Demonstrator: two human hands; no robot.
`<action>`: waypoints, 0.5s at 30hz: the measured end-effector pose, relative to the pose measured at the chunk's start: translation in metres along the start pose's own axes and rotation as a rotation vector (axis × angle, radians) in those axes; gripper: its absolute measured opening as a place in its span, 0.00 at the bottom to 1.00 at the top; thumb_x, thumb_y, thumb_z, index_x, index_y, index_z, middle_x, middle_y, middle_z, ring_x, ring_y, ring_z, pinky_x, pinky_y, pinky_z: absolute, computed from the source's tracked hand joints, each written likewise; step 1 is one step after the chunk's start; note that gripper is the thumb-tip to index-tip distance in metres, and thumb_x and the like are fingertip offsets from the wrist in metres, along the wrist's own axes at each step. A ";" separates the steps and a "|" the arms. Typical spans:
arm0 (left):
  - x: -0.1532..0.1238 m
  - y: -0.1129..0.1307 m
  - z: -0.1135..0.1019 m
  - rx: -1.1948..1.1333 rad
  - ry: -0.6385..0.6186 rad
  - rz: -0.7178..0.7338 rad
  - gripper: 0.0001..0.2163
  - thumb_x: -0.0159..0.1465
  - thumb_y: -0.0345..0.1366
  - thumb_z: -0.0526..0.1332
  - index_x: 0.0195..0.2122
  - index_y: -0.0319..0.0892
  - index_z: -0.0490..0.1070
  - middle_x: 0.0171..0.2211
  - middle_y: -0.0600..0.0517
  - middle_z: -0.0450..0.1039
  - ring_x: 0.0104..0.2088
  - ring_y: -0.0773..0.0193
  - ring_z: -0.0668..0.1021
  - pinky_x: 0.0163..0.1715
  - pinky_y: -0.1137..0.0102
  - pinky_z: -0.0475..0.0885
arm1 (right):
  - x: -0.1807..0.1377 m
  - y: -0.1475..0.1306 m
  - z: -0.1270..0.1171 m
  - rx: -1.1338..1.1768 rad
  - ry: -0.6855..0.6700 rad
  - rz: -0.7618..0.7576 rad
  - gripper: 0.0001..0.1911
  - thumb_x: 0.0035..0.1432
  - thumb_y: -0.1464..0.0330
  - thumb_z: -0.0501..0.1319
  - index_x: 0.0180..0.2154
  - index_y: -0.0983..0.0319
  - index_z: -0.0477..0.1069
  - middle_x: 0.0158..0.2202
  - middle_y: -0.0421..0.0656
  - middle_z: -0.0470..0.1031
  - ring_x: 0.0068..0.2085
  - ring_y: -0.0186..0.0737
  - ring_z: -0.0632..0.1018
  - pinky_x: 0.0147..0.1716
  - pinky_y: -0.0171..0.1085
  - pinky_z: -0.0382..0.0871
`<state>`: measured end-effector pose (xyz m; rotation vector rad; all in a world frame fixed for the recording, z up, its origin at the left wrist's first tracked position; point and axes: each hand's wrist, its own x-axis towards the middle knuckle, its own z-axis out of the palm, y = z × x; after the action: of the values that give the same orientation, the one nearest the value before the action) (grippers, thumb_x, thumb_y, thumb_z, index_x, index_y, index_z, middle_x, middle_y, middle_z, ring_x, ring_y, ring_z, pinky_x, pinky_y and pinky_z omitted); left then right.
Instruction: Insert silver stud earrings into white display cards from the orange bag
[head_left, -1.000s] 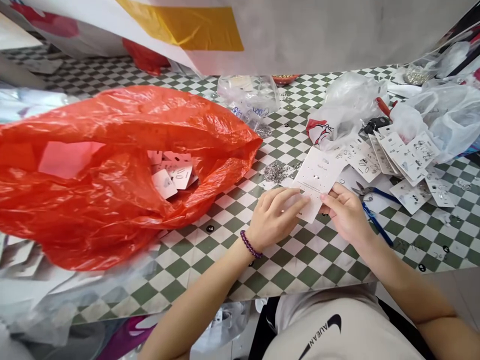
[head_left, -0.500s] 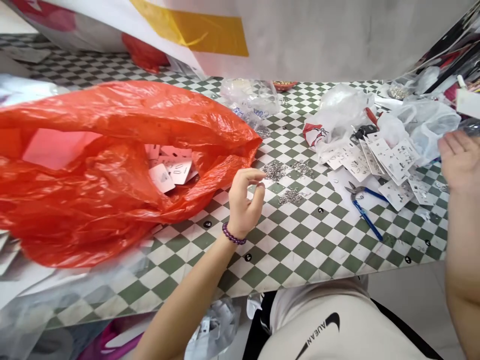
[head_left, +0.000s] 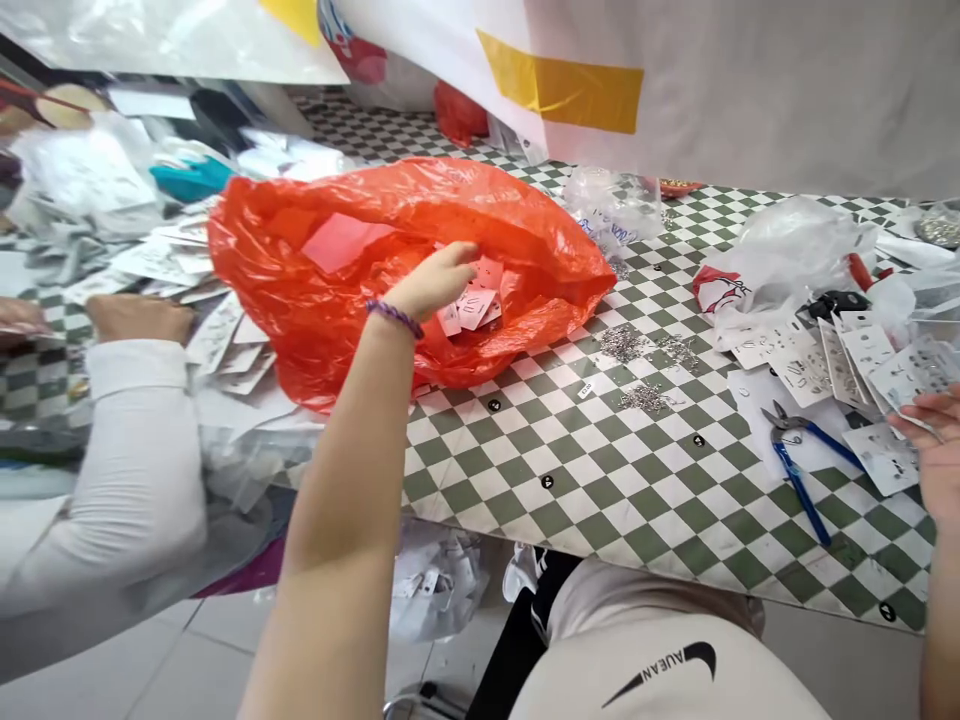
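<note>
My left hand [head_left: 439, 280], with a purple bead bracelet at the wrist, reaches over the mouth of a red plastic bag [head_left: 540, 335]. Its fingers are stretched out and nothing shows in them. Inside the bag, beside the fingertips, lie several earring cards [head_left: 478, 310]. At the right edge my right hand [head_left: 941, 440] has its fingers at the edge of an earring card [head_left: 919, 368] on a heap of such cards, and seems to pinch it; the hand is partly cut off. Blue-handled pliers [head_left: 799, 470] lie left of this hand on white paper.
Small heaps of silvery metal pieces [head_left: 626, 343] lie on the checkered tabletop [head_left: 525, 450]. Clear plastic bags [head_left: 795, 235] stand behind the cards. A co-worker's white sleeve [head_left: 142, 440] and hands are at the left, beside more cards [head_left: 232, 340]. A large white sheet with yellow tape [head_left: 585, 95] hangs above.
My left hand has moved left from beside the metal pieces to over the red bag, its fingers stretching out. My right hand has come down to the cards. The view has turned left.
</note>
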<state>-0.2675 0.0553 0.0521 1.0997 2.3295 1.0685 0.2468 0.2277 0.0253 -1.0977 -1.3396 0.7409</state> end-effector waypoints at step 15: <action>0.039 -0.023 0.039 0.173 0.125 -0.206 0.04 0.51 0.30 0.63 0.26 0.36 0.69 0.38 0.37 0.76 0.50 0.42 0.74 0.52 0.55 0.65 | -0.030 -0.005 -0.001 0.062 -0.041 0.230 0.12 0.34 0.68 0.67 0.28 0.59 0.78 0.24 0.45 0.72 0.27 0.44 0.76 0.38 0.55 0.71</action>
<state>-0.2813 0.0943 0.0090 0.8469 2.6089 0.8968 0.2428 0.1988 0.0184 -1.2052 -1.2286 0.9719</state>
